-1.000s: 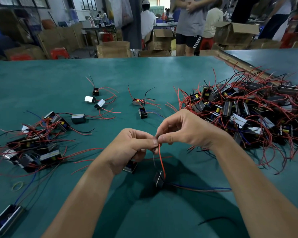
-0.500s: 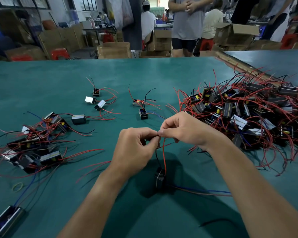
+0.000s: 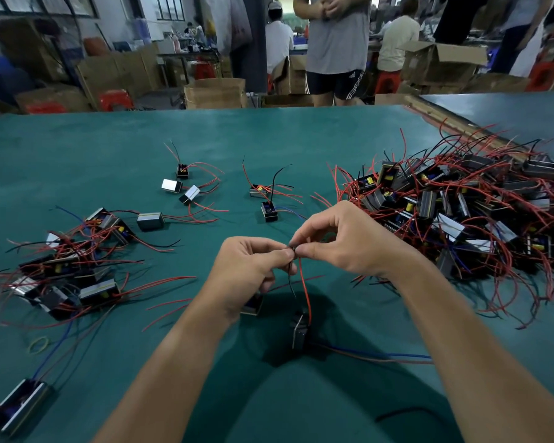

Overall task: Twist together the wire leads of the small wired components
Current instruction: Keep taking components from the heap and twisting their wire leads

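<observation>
Colours on the plain teal counter [image 3: 109, 155].
Centre of frame: a red lead [image 3: 304, 289], a black lead [image 3: 289, 279], and a black, silver-edged component [image 3: 299, 330] with a blue wire [image 3: 381, 355]. Right: a pile [image 3: 461, 203] of red wires, yellow parts and silver-and-black housings. Lower left: a yellow-green rubber band [image 3: 39, 344]. Top: brown cardboard boxes [image 3: 215, 92], a red stool [image 3: 114, 99], and black shorts [image 3: 333, 83] with white stripes.

Left hand [image 3: 247, 270] and right hand [image 3: 349, 244] meet mid-table, fingertips pinching the same wire leads [image 3: 305, 289], one red, one black. Those drop to a little component [image 3: 299, 330] at 6 o'clock. There's a huge tangled pile [image 3: 461, 206] at 3 o'clock and a smaller pile [image 3: 68, 270] at 9 o'clock on the green table [image 3: 109, 148].
</observation>
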